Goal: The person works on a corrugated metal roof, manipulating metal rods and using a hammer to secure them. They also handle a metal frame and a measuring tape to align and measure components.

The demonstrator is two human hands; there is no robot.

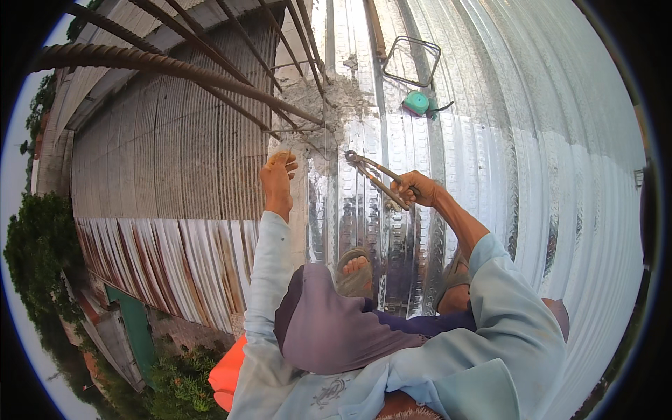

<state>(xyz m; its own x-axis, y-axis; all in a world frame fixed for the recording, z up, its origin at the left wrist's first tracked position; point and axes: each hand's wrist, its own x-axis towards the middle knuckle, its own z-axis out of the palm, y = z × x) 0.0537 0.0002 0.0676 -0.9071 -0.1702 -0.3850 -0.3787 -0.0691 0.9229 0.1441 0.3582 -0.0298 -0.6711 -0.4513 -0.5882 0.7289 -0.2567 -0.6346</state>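
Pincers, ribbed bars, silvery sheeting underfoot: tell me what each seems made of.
Pincers: probably steel, dull, with brownish, worn-looking handles; whether that is rust or coating is unclear.
Ribbed bars: likely steel, matte brown as if rusted, with raised ridges.
Silvery sheeting: apparently metal, glossy, throwing bright reflections; perhaps galvanized.

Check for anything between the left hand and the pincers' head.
Nothing sizeable shows between the left hand and the pincers' head; rough concrete and ribbed metal sheet lie below. Anything very thin there is hard to tell.

No text can be read — the dark emblem (pixel 329 392) on the blue shirt (pixel 448 364) is unclear.
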